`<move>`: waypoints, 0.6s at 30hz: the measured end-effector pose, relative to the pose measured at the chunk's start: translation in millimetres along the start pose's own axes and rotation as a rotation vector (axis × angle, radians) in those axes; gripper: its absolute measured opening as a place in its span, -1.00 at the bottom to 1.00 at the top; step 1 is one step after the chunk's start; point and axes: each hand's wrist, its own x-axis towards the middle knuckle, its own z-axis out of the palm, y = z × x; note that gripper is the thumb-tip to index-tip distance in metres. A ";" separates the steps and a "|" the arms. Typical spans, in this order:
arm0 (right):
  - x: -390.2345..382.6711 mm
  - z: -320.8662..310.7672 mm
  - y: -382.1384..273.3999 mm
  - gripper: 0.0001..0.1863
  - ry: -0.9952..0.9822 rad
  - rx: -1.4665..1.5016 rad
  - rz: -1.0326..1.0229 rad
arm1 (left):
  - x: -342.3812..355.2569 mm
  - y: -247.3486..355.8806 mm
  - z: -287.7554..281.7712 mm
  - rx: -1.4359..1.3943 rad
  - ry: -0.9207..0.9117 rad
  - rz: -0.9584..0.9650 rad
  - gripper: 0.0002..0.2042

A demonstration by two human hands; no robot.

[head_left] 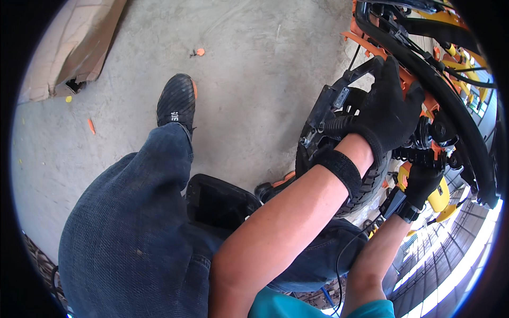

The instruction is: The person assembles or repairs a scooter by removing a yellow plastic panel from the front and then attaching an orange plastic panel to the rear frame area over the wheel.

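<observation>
My left hand point(388, 108), in a black glove, reaches across the machine with its fingers curled over an orange frame part point(360, 41) beside a curved black tube point(419, 66). Below it are a black bracket point(331, 103), a coil shock point(334, 126) and a knobby black tire point(366, 193), partly hidden by my arm. My right hand point(424, 183), also gloved, is lower, under black mechanical parts point(416, 153) next to a yellow part point(439, 196); its fingers are hidden.
A cardboard box point(69, 42) lies at the upper left of the concrete floor point(249, 69), with small orange scraps point(199, 52). My shoe point(175, 98) is mid-left. A black plastic bin-like piece point(217, 199) sits between my legs. Yellow vehicle parts point(474, 79) stand at the right.
</observation>
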 end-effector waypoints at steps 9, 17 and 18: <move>-11.9 8.7 18.0 -0.73 0.068 -0.035 -0.163 | -9.1 -5.2 16.6 -0.058 0.247 0.125 -0.62; -16.2 28.1 43.4 -0.64 0.105 0.076 -0.148 | -20.8 -43.6 -8.2 0.277 0.350 0.389 -0.72; -28.0 34.0 50.7 -0.66 0.084 0.087 -0.086 | -19.5 -59.3 -10.5 0.291 0.296 0.357 -0.73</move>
